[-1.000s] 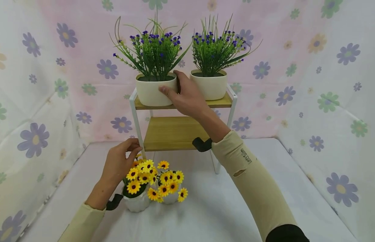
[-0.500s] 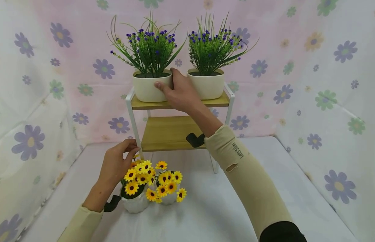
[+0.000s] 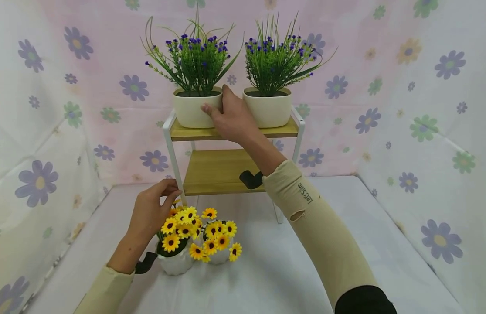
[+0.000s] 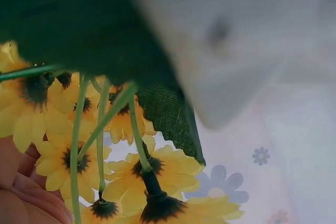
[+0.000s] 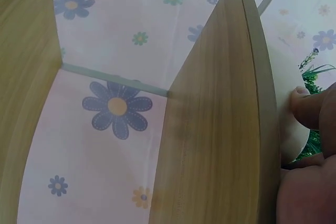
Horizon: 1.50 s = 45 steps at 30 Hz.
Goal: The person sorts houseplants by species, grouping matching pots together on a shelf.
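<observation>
My right hand (image 3: pixel 236 115) grips the right end of the left cream flowerpot (image 3: pixel 193 112), thumb on its front and fingers behind. That pot of purple flowers stands on the top board (image 3: pixel 235 133) of a two-tier shelf rack. Beside it, right of my hand, is a matching flowerpot (image 3: pixel 271 111). In the right wrist view my thumb (image 5: pixel 302 106) presses the pot's wall. Low on the left, my left hand (image 3: pixel 152 211) pinches the rack's white front leg (image 3: pixel 175 163) between thumb and fingers. Yellow flowers (image 4: pixel 152 174) fill much of the left wrist view.
Two white pots of yellow daisies, the left pot (image 3: pixel 176 263) and the right pot (image 3: pixel 219 257), stand on the white cloth before the rack. The lower board (image 3: pixel 219 172) sits behind my right wrist. Flower-printed cloth (image 3: pixel 407 100) walls the sides and back.
My right hand has pushed the left flowerpot back from the top board's front edge. My left hand stays at the rack's leg, and the head view has shifted slightly.
</observation>
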Each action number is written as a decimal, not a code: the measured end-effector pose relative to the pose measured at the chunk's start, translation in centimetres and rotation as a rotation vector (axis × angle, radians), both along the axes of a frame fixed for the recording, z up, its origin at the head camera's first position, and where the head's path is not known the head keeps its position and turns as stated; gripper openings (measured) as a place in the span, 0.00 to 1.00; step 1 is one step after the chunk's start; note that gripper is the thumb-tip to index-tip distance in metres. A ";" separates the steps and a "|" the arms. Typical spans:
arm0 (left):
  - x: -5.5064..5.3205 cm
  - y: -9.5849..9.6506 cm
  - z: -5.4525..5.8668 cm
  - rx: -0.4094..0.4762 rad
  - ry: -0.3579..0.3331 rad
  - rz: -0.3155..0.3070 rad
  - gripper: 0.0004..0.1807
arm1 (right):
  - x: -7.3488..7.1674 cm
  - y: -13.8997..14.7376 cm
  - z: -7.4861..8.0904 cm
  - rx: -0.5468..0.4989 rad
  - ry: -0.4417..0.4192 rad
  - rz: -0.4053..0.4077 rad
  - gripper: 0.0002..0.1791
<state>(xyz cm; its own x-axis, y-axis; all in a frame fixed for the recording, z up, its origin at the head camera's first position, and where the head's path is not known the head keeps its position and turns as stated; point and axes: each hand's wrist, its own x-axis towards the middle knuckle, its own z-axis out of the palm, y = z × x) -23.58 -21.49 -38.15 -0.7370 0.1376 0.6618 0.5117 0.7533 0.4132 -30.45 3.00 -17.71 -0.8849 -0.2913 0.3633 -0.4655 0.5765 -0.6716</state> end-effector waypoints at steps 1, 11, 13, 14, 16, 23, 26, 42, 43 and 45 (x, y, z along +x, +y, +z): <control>0.0 0.0 0.0 0.000 -0.002 0.001 0.12 | 0.0 0.0 0.0 -0.002 -0.001 0.001 0.42; 0.2 0.1 0.2 -0.001 -0.030 0.014 0.12 | 0.3 0.6 -0.5 -0.018 0.061 -0.005 0.46; 0.3 0.1 0.3 -0.003 -0.030 0.017 0.12 | 0.6 0.7 -0.6 -0.017 0.100 0.009 0.45; 0.3 0.1 0.3 -0.004 -0.030 0.018 0.12 | 0.8 0.7 -0.7 -0.013 0.121 0.014 0.45; 0.2 0.1 0.3 -0.005 -0.032 0.020 0.12 | 1.2 0.8 -0.8 0.001 0.155 0.014 0.46; 0.2 0.2 0.4 -0.006 -0.034 0.020 0.11 | 3.0 1.4 -1.0 0.011 0.159 -0.019 0.49; 0.2 0.1 0.3 -0.007 -0.029 0.019 0.11 | 3.9 1.9 -1.5 -0.009 0.165 -0.016 0.49; 0.1 -0.1 0.0 0.000 -0.029 0.009 0.11 | 8.0 5.6 -7.1 -0.255 0.390 0.250 0.39; 0.1 -0.1 0.0 0.000 -0.028 0.008 0.11 | 8.1 5.8 -7.5 -0.280 0.413 0.275 0.38; 0.1 -0.1 0.0 0.000 -0.026 0.008 0.12 | 8.3 6.3 -8.5 -0.321 0.447 0.323 0.37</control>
<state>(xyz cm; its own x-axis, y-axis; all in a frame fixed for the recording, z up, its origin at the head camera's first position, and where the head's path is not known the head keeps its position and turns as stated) -23.49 -21.61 -38.17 -0.7549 0.1321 0.6424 0.4950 0.7574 0.4260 -22.19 9.29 -26.24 -0.5134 -0.3335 0.7907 -0.8575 0.1630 -0.4880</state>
